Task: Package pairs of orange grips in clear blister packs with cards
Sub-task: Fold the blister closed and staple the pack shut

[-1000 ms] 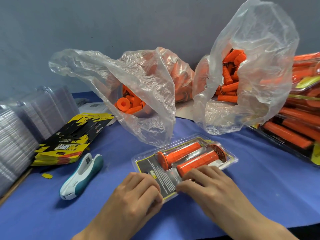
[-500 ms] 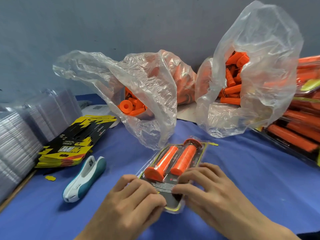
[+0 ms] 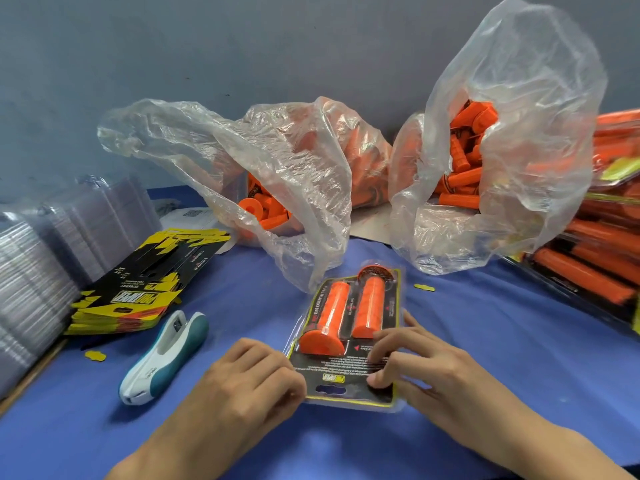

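Blue table (image 3: 485, 341) carries everything: clear bag (image 3: 277, 174) and second bag (image 3: 512, 133) slumped at the back with loose grips (image 3: 460, 181) inside, finished packs (image 3: 595, 271) stacked at your right, empty shells (image 3: 31, 289) and cards (image 3: 138, 282) at your left, stapler (image 3: 166, 358) beside your left hand (image 3: 249, 382). Blister pack (image 3: 346, 372) lies flat in front of you between both hands, card inside, packed pair (image 3: 329, 317) side by side in the bubble. Judge it light, with a thin, springy, slick shell and a rim that likely pops apart under uneven pressure; the pair looks rubbery and firm. Take it by the flat rim or card end, not the bubble. Right hand (image 3: 426, 368) is spread, fingers and thumb pressing the card end. Left hand is curled against the near left rim, fingertips hidden, so cannot tell if it pinches
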